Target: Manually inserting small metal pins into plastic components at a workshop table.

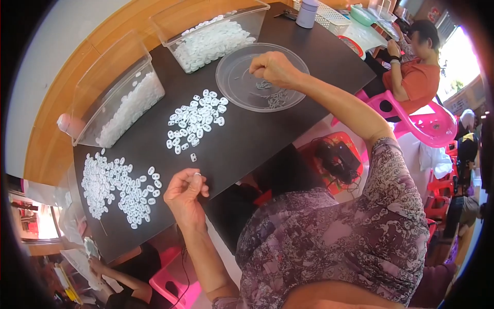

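Observation:
Near the table's front edge, my left hand (186,195) pinches a small white plastic piece (197,174) between thumb and fingers. My right hand (275,68) is closed in a pinch over a clear round tray (226,85); whatever its fingertips hold, if anything, is too small to make out. Small grey metal pins (278,99) lie in that tray. Between my hands, a loose group of white oval pieces with two dark-ringed holes (198,118) is spread on the dark table (247,141). One such piece (193,157) lies just above my left hand.
Larger piles of white ovals (136,201) cover the table's left side. Two clear plastic bins (110,116) (213,44) full of white pieces stand at the back. A lilac bottle (307,14) stands at the far edge. A person in orange (414,77) sits at the right; another person's arm (121,278) shows lower left.

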`<state>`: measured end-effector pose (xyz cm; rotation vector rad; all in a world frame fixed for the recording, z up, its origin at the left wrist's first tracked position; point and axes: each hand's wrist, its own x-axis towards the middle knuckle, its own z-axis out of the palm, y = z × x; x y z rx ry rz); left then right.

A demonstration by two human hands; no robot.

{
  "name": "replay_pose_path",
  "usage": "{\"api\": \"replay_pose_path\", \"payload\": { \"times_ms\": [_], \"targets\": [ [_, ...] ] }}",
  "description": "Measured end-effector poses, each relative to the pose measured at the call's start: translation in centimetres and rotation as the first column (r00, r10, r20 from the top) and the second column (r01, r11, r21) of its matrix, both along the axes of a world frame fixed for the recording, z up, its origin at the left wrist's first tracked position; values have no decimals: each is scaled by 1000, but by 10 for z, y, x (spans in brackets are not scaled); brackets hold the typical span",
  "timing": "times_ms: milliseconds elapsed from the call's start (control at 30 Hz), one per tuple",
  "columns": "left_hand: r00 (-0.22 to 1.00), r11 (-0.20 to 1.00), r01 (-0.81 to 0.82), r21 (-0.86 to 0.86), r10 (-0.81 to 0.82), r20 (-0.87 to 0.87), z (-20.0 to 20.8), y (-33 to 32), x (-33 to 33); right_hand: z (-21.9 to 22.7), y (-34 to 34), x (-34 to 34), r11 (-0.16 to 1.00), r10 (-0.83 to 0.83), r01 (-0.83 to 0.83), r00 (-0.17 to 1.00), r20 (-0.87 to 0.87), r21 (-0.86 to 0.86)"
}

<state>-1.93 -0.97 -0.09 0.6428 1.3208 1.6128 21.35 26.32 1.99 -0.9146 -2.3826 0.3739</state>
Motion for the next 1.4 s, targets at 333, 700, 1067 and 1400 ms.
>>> {"api": "replay_pose_path", "payload": {
  "times_ms": [333, 700, 1067, 1400],
  "targets": [
    [989, 997, 3, 84, -15, 145, -6, -7, 12, -30, 30, -47, 977, -4, -32, 986, 167, 212],
    [979, 997, -41, 65, 27, 204, -9, -10, 15, -29, 34, -59, 972, 30, -121, 914, 405, 201],
    [948, 990, -89, 106, 52, 315, -11, -7, 21, 20, -87, -48, 911, 231, -281, 954, -190, -302],
    [956, 978, -158, 137, 117, 269, -2, -20, 31, 20, -172, -91, 633, 397, -558, 829, -393, -537]
  ]
}}
